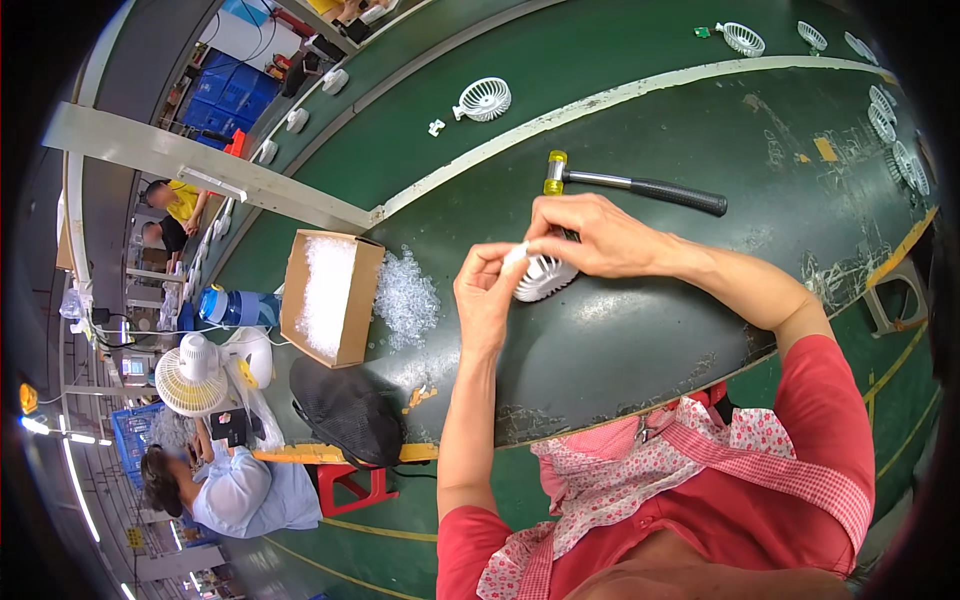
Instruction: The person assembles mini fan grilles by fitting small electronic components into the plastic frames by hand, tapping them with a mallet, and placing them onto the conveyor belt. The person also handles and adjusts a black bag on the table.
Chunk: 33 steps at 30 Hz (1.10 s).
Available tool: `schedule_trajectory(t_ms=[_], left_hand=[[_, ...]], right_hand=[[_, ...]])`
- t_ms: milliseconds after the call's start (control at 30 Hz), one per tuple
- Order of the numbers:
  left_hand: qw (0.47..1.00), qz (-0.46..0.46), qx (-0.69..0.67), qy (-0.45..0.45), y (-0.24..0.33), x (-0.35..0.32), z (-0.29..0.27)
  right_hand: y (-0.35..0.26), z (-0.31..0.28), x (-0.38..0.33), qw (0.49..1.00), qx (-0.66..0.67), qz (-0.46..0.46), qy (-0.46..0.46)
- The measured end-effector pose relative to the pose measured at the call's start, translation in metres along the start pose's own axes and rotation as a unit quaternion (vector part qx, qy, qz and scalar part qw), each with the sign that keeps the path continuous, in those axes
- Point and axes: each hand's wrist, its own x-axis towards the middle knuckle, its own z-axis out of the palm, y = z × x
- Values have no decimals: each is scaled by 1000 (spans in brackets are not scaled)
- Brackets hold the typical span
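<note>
A small white fan grille (545, 278), round and slatted, is held just above the green worktop between my two hands. My left hand (485, 290) is closed, thumb and fingers pinching the white neck at the grille's edge. From the other side, my right hand (592, 235) bends over the grille with its fingers closed at the same neck. The fingers hide part of the grille and whatever small piece may sit at the neck. Beyond my right hand lies a hammer (640, 186) with yellow faces and a black grip.
A cardboard box (350, 310) of small clear parts stands at the left, with a loose pile (405, 300) beside it. A black cap (345, 412) lies nearer. More white fan grilles (484, 100) rest on the far green belt (600, 50) and at the right. Other people sit at left.
</note>
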Motion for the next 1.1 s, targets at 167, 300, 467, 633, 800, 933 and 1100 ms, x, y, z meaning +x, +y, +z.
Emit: schedule_trajectory(t_ms=[167, 300, 467, 633, 800, 933, 1100], left_hand=[[833, 287, 462, 105, -9, 2, 6], [732, 317, 603, -21, -27, -5, 16], [732, 305, 608, -23, -29, -9, 19], [723, 316, 614, -15, -29, -10, 23], [720, 315, 619, -14, -30, -11, 25], [722, 308, 620, 1, -27, -16, 27], [707, 322, 630, 5, -27, -16, 28]], right_hand=[[44, -11, 10, 991, 6, 117, 71], [64, -1, -6, 978, -196, 75, 11], [58, -4, -10, 957, -290, 2, -2], [58, 2, -10, 929, -370, -5, 3], [66, -5, -12, 959, -282, -3, -22], [49, -44, -19, 977, -213, -18, 18], [60, -66, -46, 907, -415, 72, 6]])
